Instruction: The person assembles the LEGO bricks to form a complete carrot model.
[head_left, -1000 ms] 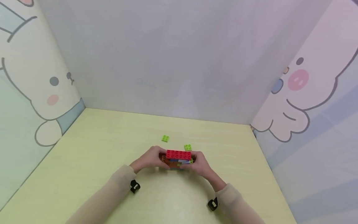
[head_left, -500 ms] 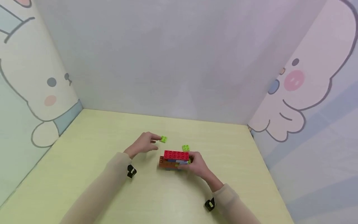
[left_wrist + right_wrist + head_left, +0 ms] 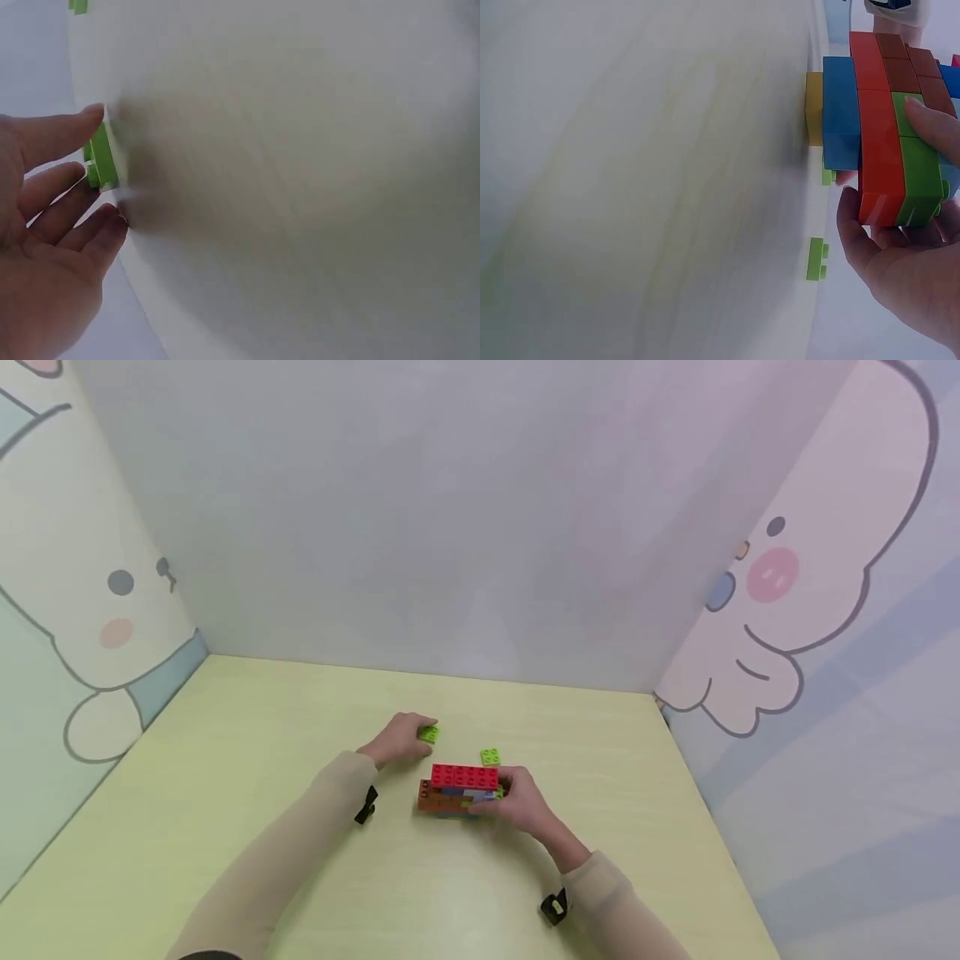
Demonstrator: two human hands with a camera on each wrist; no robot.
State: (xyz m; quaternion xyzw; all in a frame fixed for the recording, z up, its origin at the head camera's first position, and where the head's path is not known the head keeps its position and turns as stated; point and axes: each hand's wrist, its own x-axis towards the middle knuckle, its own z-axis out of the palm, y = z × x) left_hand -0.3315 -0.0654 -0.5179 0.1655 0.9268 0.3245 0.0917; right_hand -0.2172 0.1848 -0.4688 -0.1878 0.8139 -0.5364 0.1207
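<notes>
On the table, a flat lime-green toy brick [image 3: 430, 735] lies between the thumb and fingers of my left hand [image 3: 399, 741]. The left wrist view shows the thumb at one edge of this green brick [image 3: 103, 156], with a small gap to the fingers at the other. My right hand [image 3: 525, 803] grips the right end of a toy-brick build [image 3: 444, 802], whose top row is red. In the right wrist view, the build [image 3: 881, 142] has red, brown, blue and green bricks, with the thumb over a green one. A second lime-green brick [image 3: 491, 757] lies behind the build.
The pale yellow table [image 3: 300, 702] meets a grey back curtain [image 3: 420, 527]. Printed cartoon side curtains [image 3: 105, 627] stand at left and right. Black wrist devices [image 3: 554, 907] hang at both sleeves.
My left hand has let go of the build's left end and moved forward and left to the farther green brick. My right hand keeps its grip on the build.
</notes>
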